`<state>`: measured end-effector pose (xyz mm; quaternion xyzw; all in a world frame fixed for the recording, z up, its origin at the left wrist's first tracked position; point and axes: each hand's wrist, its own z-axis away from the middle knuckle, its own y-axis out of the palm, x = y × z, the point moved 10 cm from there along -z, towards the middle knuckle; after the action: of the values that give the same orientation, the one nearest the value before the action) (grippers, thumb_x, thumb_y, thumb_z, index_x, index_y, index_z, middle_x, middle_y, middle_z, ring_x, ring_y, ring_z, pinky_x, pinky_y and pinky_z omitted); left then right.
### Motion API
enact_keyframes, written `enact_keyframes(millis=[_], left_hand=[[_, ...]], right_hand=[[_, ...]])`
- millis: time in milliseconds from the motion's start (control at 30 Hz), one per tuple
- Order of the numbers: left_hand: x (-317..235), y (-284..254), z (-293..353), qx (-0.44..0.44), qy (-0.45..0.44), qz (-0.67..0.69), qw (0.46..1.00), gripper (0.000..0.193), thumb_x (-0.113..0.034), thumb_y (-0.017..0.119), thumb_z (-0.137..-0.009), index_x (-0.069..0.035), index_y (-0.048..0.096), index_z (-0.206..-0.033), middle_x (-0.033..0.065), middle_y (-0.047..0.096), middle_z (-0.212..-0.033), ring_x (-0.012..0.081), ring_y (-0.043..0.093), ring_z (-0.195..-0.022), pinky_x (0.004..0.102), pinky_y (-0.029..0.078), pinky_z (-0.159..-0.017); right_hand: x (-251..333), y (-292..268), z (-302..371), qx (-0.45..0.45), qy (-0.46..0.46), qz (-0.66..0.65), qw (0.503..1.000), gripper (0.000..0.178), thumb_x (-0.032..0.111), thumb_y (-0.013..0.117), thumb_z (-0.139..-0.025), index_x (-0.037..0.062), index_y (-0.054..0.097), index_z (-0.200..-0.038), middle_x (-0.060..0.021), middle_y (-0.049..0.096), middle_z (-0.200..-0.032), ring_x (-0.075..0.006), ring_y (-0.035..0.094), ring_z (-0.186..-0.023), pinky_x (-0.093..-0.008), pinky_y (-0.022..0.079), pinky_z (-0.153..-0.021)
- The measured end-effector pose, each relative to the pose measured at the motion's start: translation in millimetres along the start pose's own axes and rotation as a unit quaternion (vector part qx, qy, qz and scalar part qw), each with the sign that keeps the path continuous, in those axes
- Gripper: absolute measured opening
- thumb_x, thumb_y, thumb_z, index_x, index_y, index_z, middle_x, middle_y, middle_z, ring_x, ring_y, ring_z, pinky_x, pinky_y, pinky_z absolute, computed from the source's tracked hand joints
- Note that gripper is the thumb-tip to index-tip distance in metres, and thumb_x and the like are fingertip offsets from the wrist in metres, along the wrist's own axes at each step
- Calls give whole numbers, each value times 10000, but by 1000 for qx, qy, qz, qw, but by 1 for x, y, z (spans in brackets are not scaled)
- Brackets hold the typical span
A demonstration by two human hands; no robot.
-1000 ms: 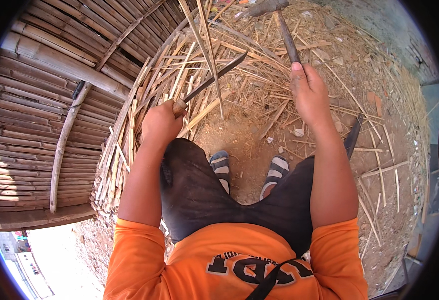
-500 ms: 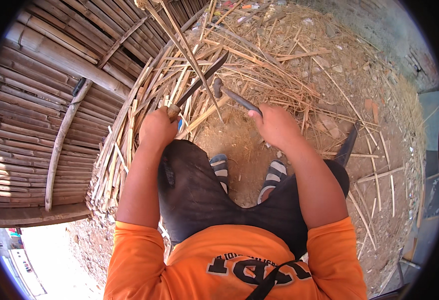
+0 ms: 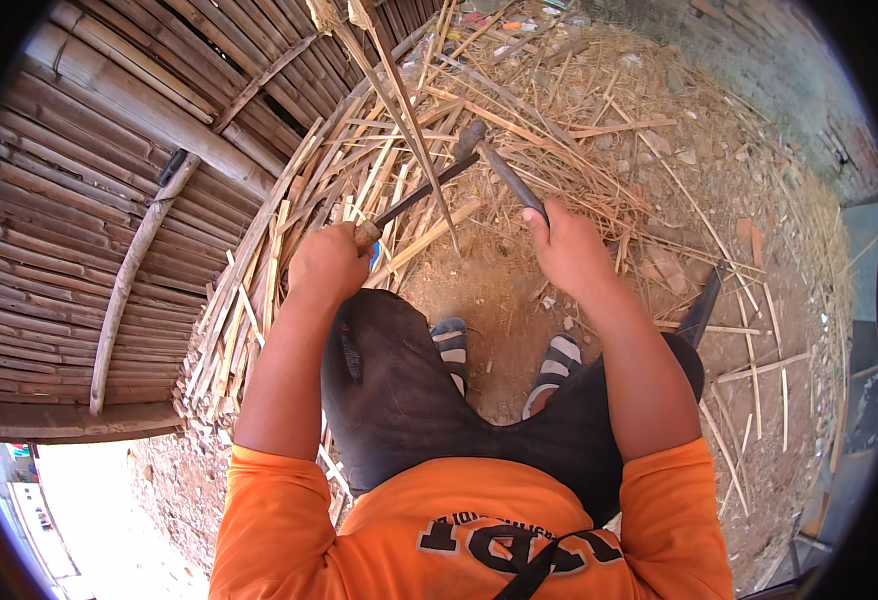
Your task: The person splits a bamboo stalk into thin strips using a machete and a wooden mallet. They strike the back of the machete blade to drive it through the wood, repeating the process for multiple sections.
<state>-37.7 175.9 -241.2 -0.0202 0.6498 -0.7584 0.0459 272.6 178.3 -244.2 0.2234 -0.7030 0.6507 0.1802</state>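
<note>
My left hand (image 3: pixel 327 262) is closed round the wooden handle of a machete (image 3: pixel 407 204), its dark blade slanting up to the right. In my right hand (image 3: pixel 571 248) is a hammer (image 3: pixel 511 180), gripped by its dark handle. The hammer's head lies at the blade's tip and seems to touch it. A length of bamboo (image 3: pixel 446 218), split into two strips toward the top, stands slanted between my hands. The blade crosses it; whether it sits inside the split, I cannot tell.
Split bamboo strips (image 3: pixel 249 310) are heaped at the left and ahead, beside a bamboo-slat wall (image 3: pixel 49 270). A long dark blade-like tool (image 3: pixel 701 305) rests beside my right knee. My sandalled feet (image 3: pixel 556 362) stand on the dirt floor. A grey wall (image 3: pixel 759 60) rises at the far right.
The hammer head has moved up and right to the blade's tip. The machete has tipped lower, its tip now further down and right. The view has shifted slightly.
</note>
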Motion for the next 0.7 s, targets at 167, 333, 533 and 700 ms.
enact_keyframes(millis=[167, 333, 533, 700], left_hand=[[8, -2, 1, 6, -10, -8, 1000, 347, -348, 703, -889, -53, 692, -1070, 201, 713, -1063, 370, 679, -1032, 477, 546, -887], [12, 3, 3, -5, -13, -4, 1000, 350, -350, 720, -878, -43, 690, -1042, 212, 713, -1026, 383, 679, -1007, 488, 539, -870], [-7, -5, 5, 3, 24, -20, 1000, 338, -340, 728, -872, -32, 682, -1003, 221, 715, -971, 401, 682, -962, 505, 530, -837], [-2, -1, 8, 5, 5, -13, 1000, 322, -340, 728, -870, -48, 683, -996, 209, 717, -989, 394, 681, -975, 503, 532, -839]], right_hand=[[15, -34, 6, -54, -7, -63, 997, 404, 399, 501, -1040, 6, 566, -966, -221, 633, -697, -449, 623, -664, -530, 476, -620], [28, -56, 16, -144, -37, -152, 977, 387, 373, 485, -1050, -4, 554, -996, -221, 638, -699, -445, 634, -669, -524, 491, -631], [-3, 45, 9, 70, 23, -13, 997, 417, 390, 463, -1049, -13, 565, -1028, -240, 656, -735, -457, 656, -745, -545, 521, -703], [16, -9, 6, -14, 10, -80, 997, 430, 398, 461, -1050, -13, 576, -999, -233, 655, -732, -454, 656, -747, -540, 511, -690]])
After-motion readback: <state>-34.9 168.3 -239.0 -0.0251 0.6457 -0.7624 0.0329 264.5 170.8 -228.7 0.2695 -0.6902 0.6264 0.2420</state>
